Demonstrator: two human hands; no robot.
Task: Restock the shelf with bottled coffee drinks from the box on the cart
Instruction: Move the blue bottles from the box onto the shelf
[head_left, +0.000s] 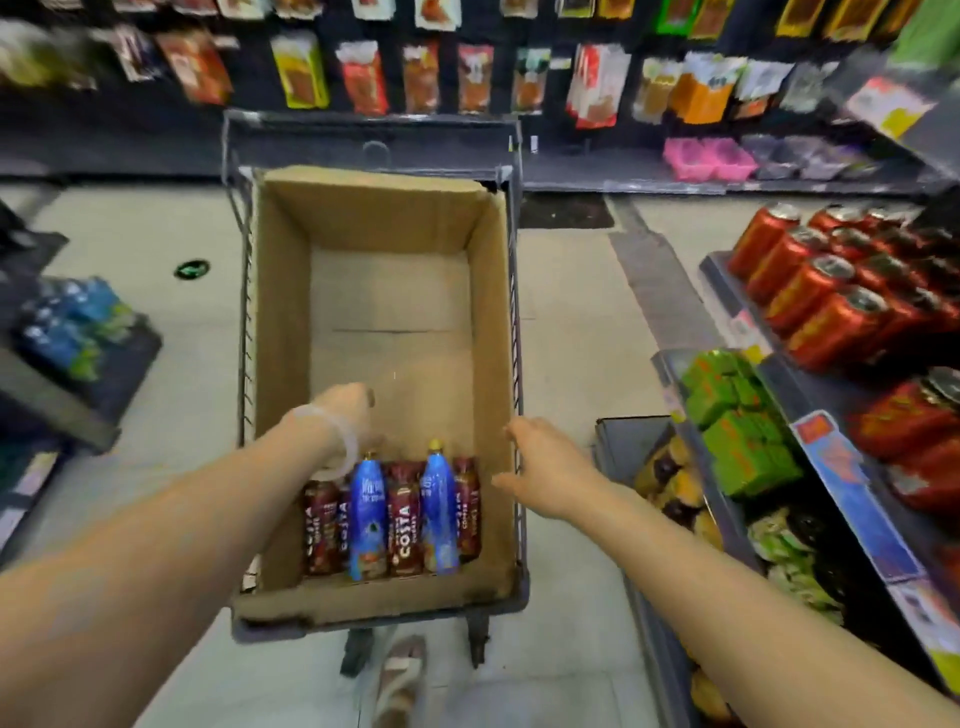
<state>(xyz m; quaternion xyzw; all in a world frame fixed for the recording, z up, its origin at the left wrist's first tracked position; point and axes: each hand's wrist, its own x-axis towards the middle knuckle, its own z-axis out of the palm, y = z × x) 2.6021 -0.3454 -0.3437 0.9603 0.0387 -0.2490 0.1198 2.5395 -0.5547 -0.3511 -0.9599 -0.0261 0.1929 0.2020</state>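
A brown cardboard box (488, 332) sits inside a grey wire cart (374, 130). At its near end stand several bottles: dark red Costa coffee bottles (406, 525) and two blue ones (368, 519). The far part of the box floor is bare. My left hand (345, 415), with a pale bracelet on the wrist, reaches down into the box just above the bottles, fingers curled downward and holding nothing I can see. My right hand (540, 462) hovers with relaxed fingers at the box's right wall, empty.
A shelf (831, 467) on the right carries red cans (815, 296), green packs (737, 415) and bagged goods lower down. Hanging snack packets line the back wall. Blue bottle packs (67, 327) sit low at the left. My sandalled foot (400, 680) is under the cart.
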